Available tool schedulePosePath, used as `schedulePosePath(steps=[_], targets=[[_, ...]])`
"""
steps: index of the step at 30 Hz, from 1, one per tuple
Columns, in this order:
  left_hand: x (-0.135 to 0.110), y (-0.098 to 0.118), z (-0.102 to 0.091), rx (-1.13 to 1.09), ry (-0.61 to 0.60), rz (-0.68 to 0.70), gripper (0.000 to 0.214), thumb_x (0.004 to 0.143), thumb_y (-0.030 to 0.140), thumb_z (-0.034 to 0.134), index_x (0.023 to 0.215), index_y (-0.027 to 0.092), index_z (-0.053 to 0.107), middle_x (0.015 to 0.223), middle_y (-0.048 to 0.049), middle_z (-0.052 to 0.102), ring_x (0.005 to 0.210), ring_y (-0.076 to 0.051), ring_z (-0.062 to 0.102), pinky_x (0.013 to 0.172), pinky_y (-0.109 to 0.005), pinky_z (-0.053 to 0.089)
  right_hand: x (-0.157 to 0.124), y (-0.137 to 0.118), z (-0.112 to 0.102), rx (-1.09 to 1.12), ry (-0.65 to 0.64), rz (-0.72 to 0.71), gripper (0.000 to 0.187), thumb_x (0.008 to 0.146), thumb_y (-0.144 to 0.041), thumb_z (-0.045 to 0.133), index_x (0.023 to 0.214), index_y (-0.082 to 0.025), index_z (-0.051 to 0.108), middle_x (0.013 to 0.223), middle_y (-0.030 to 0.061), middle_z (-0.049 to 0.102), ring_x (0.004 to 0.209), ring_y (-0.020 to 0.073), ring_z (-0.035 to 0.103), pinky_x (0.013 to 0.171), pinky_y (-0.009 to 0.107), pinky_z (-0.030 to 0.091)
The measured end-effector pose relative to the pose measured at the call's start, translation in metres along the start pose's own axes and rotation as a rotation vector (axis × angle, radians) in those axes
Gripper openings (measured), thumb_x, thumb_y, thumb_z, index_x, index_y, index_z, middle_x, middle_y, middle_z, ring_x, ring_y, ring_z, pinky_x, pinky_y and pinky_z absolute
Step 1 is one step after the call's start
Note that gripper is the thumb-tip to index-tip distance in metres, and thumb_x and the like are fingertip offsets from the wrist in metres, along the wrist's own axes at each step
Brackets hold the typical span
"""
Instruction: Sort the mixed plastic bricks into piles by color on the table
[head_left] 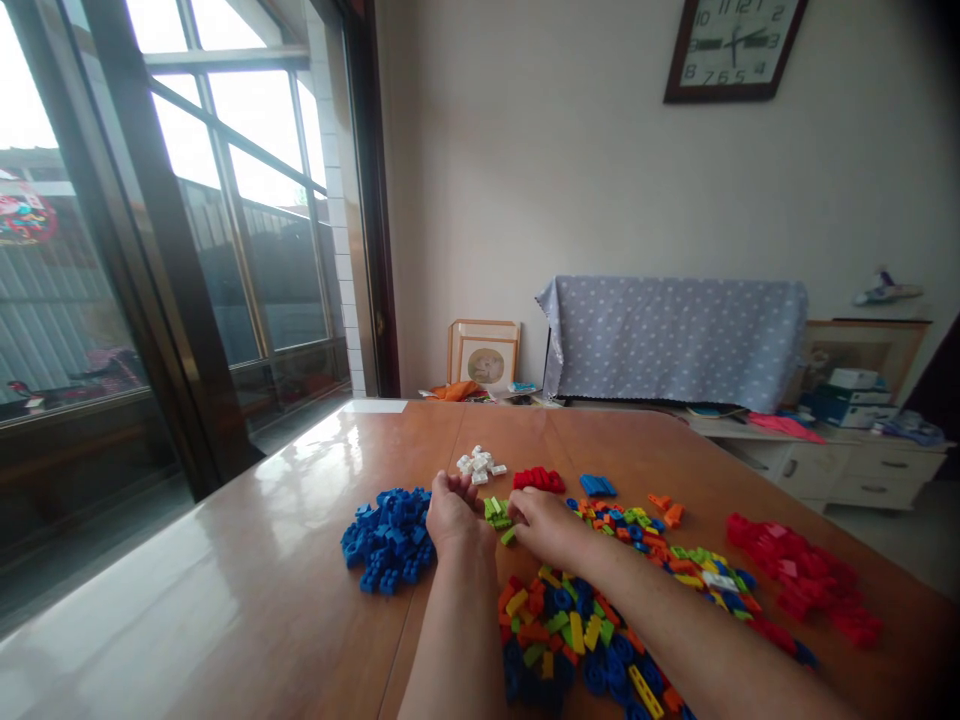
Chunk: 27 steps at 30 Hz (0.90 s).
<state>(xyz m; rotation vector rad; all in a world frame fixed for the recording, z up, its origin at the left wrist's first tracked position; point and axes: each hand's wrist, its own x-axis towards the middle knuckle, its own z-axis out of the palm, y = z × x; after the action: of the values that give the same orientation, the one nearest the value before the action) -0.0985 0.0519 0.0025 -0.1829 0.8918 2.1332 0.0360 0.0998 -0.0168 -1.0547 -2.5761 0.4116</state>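
Observation:
My left hand (pixel 456 515) is turned palm up with its fingers curled, between the blue brick pile (pixel 390 540) and a small group of lime green bricks (pixel 496 513). Whatever lies inside its curl is hidden. Across from it, my right hand (pixel 547 525) reaches in from the right with its fingers bent down and closed at a single lime green toy brick (pixel 509 537) by the tabletop. White bricks (pixel 480 465) lie just beyond my left hand. A row of red bricks (pixel 538 480) sits behind my right hand.
Mixed coloured bricks (pixel 577 630) spread under and beside my right forearm. Farther right is a red brick pile (pixel 806 580). Blue bricks (pixel 598 486) and orange pieces (pixel 667 510) lie toward the back of the wooden table (pixel 247 600). A cloth-covered object (pixel 675 340) stands behind.

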Motion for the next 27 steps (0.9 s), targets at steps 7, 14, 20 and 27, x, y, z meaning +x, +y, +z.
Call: schedulePosePath(steps=[7, 14, 20, 27], targets=[[0.0, -0.001, 0.0, -0.004, -0.006, -0.006, 0.015, 0.082, 0.031, 0.062, 0.079, 0.019, 0.054, 0.07, 0.0026, 0.059, 0.049, -0.007, 0.05, 0.048, -0.02, 0.035, -0.008, -0.006, -0.007, 0.071, -0.117, -0.021, 0.015, 0.079, -0.021, 0.061, 0.091, -0.023, 0.069, 0.086, 0.0009, 0.071, 0.078, 0.017, 0.061, 0.063, 0.024, 0.032], [0.0, 0.0, 0.001, 0.01, -0.01, -0.01, 0.015, 0.081, 0.031, 0.062, 0.078, 0.02, 0.053, 0.07, 0.003, 0.06, 0.049, -0.008, 0.05, 0.049, -0.021, 0.035, -0.005, -0.003, -0.001, 0.193, -0.121, -0.049, 0.023, 0.08, -0.017, 0.054, 0.093, -0.023, 0.071, 0.09, 0.001, 0.074, 0.083, 0.0175, 0.065, 0.067, 0.023, 0.039], [-0.001, -0.002, 0.002, 0.03, -0.009, -0.004, 0.015, 0.08, 0.031, 0.062, 0.078, 0.019, 0.052, 0.069, 0.0026, 0.059, 0.048, -0.008, 0.05, 0.047, -0.021, 0.034, -0.006, 0.006, -0.011, 0.291, -0.067, -0.028, 0.023, 0.078, -0.014, 0.053, 0.091, -0.021, 0.07, 0.09, 0.001, 0.073, 0.083, 0.0161, 0.064, 0.068, 0.023, 0.042], [-0.009, -0.005, 0.007, 0.041, -0.005, -0.023, 0.015, 0.079, 0.03, 0.063, 0.076, 0.019, 0.054, 0.07, 0.0015, 0.061, 0.05, -0.009, 0.051, 0.049, -0.022, 0.035, -0.034, 0.056, -0.056, 0.468, 0.056, 0.198, 0.022, 0.085, -0.031, 0.055, 0.098, -0.02, 0.069, 0.089, 0.0009, 0.072, 0.081, 0.0158, 0.062, 0.068, 0.024, 0.045]])
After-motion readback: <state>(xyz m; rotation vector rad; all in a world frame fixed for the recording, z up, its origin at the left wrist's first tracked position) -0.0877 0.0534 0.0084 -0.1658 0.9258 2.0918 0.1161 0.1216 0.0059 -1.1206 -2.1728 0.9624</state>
